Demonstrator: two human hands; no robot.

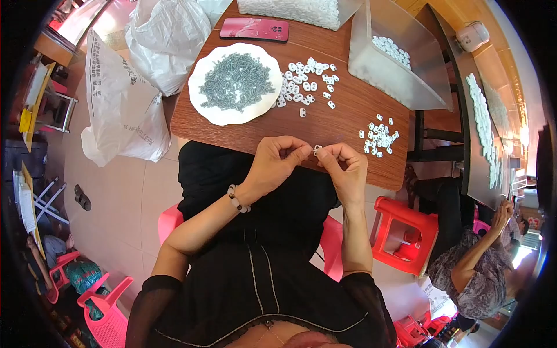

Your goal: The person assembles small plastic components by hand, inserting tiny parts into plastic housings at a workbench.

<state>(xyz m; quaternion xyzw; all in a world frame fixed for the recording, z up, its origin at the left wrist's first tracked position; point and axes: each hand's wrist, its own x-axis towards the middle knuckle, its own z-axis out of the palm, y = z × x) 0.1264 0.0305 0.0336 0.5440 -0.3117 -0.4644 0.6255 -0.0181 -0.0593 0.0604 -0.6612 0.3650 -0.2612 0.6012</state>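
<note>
Left hand [277,164]: grip pinched shut, thumb and forefinger tips pressed together at the near edge of the tabletop [348,116], meeting the right hand; what lies between those tips too small to tell. Bead bracelet [237,199] on the wrist.

Right hand [345,168]: grip closed on a small white plastic clip [317,149], held at the fingertips just above the tabletop's near edge, touching the left fingertips.

Small heap of white clips [378,138]: on the tabletop, just beyond the right hand, slightly right.

Larger scatter of white clips [304,84]: mid tabletop, far of both hands, touching the right rim of the plate.

White round plate [203,110]: left part of the tabletop, loaded with a pile of small grey-green pieces [237,81].

Clear plastic bin [400,81]: far right, tilted, a few white clips inside.

Pink phone [254,29]: lying flat at the far edge, beyond the plate.

White plastic sacks [125,110]: on the floor, left of the tabletop.

Red stool [406,229]: right, near, below the tabletop.

Another person [476,272]: seated lower right, well apart.
</note>
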